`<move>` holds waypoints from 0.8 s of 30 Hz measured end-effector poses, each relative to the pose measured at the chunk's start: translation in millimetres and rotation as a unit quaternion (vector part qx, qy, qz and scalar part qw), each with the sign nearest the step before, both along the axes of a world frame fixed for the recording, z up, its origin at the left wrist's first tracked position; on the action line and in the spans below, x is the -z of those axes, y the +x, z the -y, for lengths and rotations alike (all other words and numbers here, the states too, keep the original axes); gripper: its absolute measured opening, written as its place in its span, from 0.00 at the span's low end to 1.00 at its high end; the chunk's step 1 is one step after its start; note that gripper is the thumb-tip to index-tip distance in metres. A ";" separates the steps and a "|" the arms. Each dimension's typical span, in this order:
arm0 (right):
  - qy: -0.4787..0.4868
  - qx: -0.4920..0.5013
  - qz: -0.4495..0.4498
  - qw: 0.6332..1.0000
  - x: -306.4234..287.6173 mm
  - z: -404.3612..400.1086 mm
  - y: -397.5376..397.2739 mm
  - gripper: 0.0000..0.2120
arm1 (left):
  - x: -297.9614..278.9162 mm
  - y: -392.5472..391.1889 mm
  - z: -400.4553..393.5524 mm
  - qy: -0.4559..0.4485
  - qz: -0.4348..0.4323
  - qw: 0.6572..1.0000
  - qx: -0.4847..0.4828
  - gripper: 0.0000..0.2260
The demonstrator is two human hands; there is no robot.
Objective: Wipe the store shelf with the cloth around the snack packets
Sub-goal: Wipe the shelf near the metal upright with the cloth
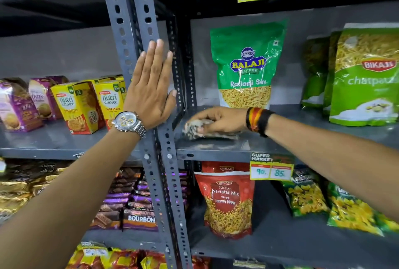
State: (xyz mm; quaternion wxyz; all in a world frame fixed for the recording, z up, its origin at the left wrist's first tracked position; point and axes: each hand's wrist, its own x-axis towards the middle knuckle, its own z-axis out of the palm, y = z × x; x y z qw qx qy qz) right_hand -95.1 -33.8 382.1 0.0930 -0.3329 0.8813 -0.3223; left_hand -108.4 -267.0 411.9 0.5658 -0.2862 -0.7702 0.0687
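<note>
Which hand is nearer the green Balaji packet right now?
Right. The right hand presses the cloth just below and in front of the Balaji packet; the left hand rests flat on the upright, farther left.

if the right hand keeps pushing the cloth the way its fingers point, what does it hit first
Probably the slotted upright post. The right hand presses the cloth leftward along the shelf; depth is hard to judge.
</note>
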 end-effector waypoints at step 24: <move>-0.015 0.067 -0.132 0.989 -2.7 -18.3 25.3 0.16 | 45.6 12.8 -22.2 0.067 0.050 0.996 -0.011 0.32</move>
